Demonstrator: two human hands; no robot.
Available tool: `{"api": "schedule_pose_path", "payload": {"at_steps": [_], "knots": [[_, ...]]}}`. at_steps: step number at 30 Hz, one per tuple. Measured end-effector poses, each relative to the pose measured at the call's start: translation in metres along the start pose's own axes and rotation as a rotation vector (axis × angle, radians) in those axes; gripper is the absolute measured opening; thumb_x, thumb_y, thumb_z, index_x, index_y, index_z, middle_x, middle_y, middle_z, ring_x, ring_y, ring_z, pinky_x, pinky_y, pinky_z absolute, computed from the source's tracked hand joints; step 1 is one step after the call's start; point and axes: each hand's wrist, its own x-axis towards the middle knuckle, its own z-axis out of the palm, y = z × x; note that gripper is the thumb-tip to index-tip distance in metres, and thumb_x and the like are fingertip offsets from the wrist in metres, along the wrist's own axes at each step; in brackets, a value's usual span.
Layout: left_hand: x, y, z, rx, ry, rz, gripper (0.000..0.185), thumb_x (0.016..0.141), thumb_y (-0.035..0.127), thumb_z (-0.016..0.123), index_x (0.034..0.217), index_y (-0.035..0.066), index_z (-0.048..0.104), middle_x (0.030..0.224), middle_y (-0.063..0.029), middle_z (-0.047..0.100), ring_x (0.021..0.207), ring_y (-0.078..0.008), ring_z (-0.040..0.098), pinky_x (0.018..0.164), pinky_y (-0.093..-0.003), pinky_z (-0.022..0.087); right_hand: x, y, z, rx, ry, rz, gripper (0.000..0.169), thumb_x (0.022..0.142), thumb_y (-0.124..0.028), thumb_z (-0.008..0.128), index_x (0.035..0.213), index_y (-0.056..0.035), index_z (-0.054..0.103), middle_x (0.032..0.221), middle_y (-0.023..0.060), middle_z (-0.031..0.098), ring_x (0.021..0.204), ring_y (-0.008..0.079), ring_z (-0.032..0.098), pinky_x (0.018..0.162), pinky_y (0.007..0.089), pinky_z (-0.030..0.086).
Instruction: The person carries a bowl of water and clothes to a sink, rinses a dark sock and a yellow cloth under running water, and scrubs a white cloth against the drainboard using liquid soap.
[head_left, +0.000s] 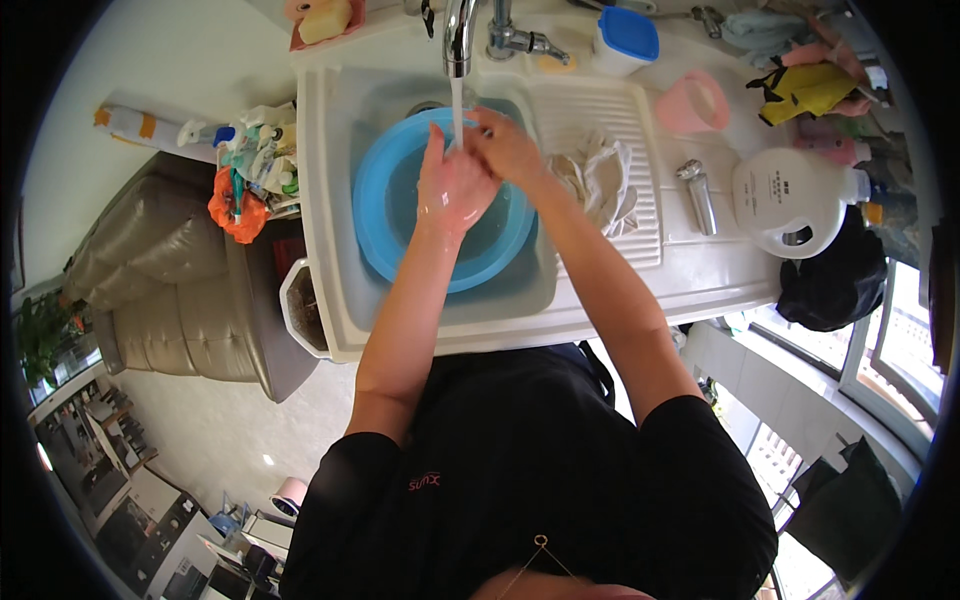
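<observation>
Water runs from a chrome faucet (458, 45) onto both of my wet hands. My left hand (459, 184), palm or back uncertain, has its thumb apart over a blue plastic basin (371, 240) holding water, inside the sink (540, 277). From the right, my right hand (506, 146) touches the fingers of the other hand under the stream; its fingertips are partly blurred. Neither hand shows an object in it. To the right of the basin, a crumpled off-white cloth (607, 180) lies on the ribbed drainboard (649, 240).
Right of the drainboard are a pink cup (691, 101), a chrome fitting (700, 199), a white jug (780, 195) and a blue-lidded container (626, 45). A soap bar (325, 20) sits behind left. Bottles and an orange bag (236, 206) stand beside the sink.
</observation>
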Motion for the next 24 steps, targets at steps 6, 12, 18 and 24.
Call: {"api": "schedule_pose_path", "payload": {"at_steps": [6,12,18,24], "knots": [[-0.008,0.018,-0.029,0.367,0.328,0.199,0.055,0.106,0.045,0.050,0.145,0.006,0.048,0.150,-0.0129,0.049,0.141,-0.0290,0.043,0.117,-0.0439,0.035,-0.029,-0.016,0.022,0.324,0.283,0.026,0.038,0.094,-0.032,0.070,0.123,-0.0075,0.070,0.090,0.0093,0.075,0.089,0.0202,0.072,0.080,0.0334,0.056],[-0.027,-0.015,0.001,-0.062,0.065,0.077,0.042,0.107,0.030,0.052,0.140,0.004,0.051,0.142,-0.0132,0.056,0.131,-0.0326,0.054,0.116,-0.0440,0.042,-0.049,-0.057,0.059,1.376,0.144,0.209,0.040,0.098,-0.021,0.060,0.126,0.0078,0.061,0.119,0.0204,0.068,0.114,0.0304,0.065,0.098,0.0368,0.052],[-0.057,-0.003,0.024,0.002,-0.233,0.062,0.045,0.107,0.032,0.052,0.140,0.002,0.051,0.144,-0.0151,0.055,0.132,-0.0336,0.053,0.109,-0.0431,0.046,-0.071,-0.114,0.045,1.492,-0.038,-0.012,0.037,0.101,-0.021,0.053,0.124,0.0068,0.062,0.111,0.0173,0.071,0.106,0.0293,0.069,0.095,0.0381,0.054],[-0.074,0.038,-0.009,2.059,0.117,-0.495,0.055,0.100,0.043,0.060,0.142,0.007,0.055,0.147,-0.0178,0.055,0.131,-0.0356,0.056,0.106,-0.0467,0.046,-0.098,-0.056,0.017,0.361,-0.130,-0.040,0.035,0.096,-0.021,0.064,0.126,-0.0048,0.066,0.124,0.0175,0.069,0.115,0.0340,0.066,0.100,0.0406,0.052]]}}
